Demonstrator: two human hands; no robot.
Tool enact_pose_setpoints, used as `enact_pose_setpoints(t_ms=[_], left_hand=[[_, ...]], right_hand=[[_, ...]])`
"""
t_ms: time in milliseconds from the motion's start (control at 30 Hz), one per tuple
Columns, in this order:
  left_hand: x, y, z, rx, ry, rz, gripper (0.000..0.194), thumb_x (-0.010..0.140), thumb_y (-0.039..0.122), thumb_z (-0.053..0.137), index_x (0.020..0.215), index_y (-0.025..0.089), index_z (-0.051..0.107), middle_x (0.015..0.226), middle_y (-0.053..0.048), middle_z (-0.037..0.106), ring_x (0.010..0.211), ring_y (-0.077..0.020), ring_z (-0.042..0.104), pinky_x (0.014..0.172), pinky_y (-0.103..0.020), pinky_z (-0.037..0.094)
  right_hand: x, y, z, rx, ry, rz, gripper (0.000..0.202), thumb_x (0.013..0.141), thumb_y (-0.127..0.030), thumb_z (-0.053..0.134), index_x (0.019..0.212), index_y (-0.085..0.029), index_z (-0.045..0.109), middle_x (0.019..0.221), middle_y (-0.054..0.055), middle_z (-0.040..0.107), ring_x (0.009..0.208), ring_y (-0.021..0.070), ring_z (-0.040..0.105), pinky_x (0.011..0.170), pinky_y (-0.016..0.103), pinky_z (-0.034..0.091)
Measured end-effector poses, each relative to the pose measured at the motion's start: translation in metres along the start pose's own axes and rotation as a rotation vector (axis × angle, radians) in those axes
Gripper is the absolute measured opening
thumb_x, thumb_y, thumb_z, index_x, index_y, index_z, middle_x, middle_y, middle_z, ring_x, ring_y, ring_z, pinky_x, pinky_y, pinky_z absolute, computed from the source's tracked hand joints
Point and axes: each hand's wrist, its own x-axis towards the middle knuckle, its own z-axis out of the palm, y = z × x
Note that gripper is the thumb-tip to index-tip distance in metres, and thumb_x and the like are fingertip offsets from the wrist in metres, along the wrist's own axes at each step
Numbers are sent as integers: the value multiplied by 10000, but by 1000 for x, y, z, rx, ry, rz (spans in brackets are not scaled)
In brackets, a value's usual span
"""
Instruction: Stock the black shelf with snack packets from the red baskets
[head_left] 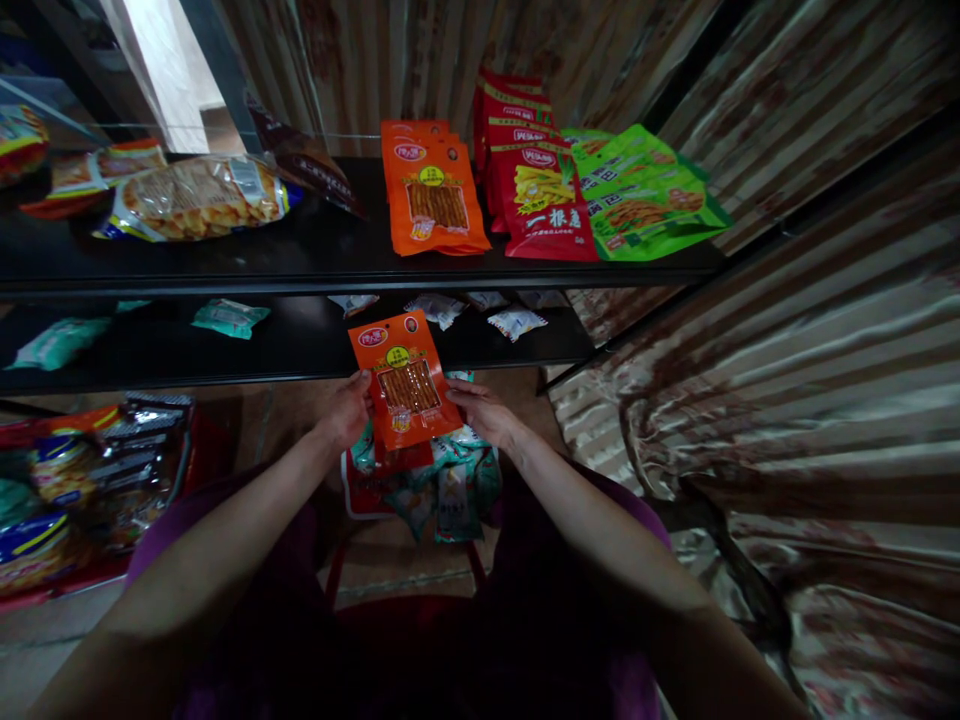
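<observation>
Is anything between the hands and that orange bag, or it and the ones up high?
Nothing visible keeps the left hand and right hand off the lower orange bag; they grip its sides. Between it and the upper orange bags, the black shelf edge crosses the view.

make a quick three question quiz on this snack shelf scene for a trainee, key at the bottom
1. True or false: the left hand and the right hand both hold the orange snack packet.

2. What stands between the orange packets and green packets on the upper shelf?
A) blue cartons
B) red packets
C) glass jars

3. Fill the gap: the wrapped packets on the lower shelf's left part are ____ in colour.

Key: 1 true; 2 B; 3 teal.
</observation>
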Motion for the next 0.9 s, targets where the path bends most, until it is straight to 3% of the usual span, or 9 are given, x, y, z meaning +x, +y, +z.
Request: enact_pose_setpoints(t_ms=[300,367,500,567,900], left_hand=[[4,6,0,-53,31,-5,146,827,246,592,950,176,627,878,-38,716,764,-174,657,783,-327,513],[0,8,3,-44,-42,-25,182,787,196,622,967,177,629,915,-40,715,796,-181,661,805,-335,510],[-18,10,11,-5,-333,-37,520,666,53,657,1150,221,569,1085,-35,688,947,-204,658,897,-397,493],[-26,9,14,26,-412,-29,628,634,7,660,1203,239,535,1148,-39,666,1025,-217,638,943,-423,473],[-24,-1,12,88,-329,48,685,575,2,714,1187,246,528,1159,-33,655,1047,-211,625,922,-362,491]], right_hand=[[-9,3,3,4,-134,54,360,594,-56,740,926,-187,696,862,11,746,721,136,685,693,254,555],[-8,4,4,31,-118,43,356,597,-48,731,920,-190,693,869,8,746,731,136,685,708,255,553],[-6,5,5,80,-81,9,325,600,-37,717,887,-187,692,845,2,745,735,138,687,746,265,546],[-6,5,5,95,-87,0,324,609,-39,714,894,-191,690,855,-1,744,737,136,688,756,267,543],[-6,5,8,84,-106,-18,387,597,-44,722,944,-207,665,835,-20,734,740,135,688,772,280,540]])
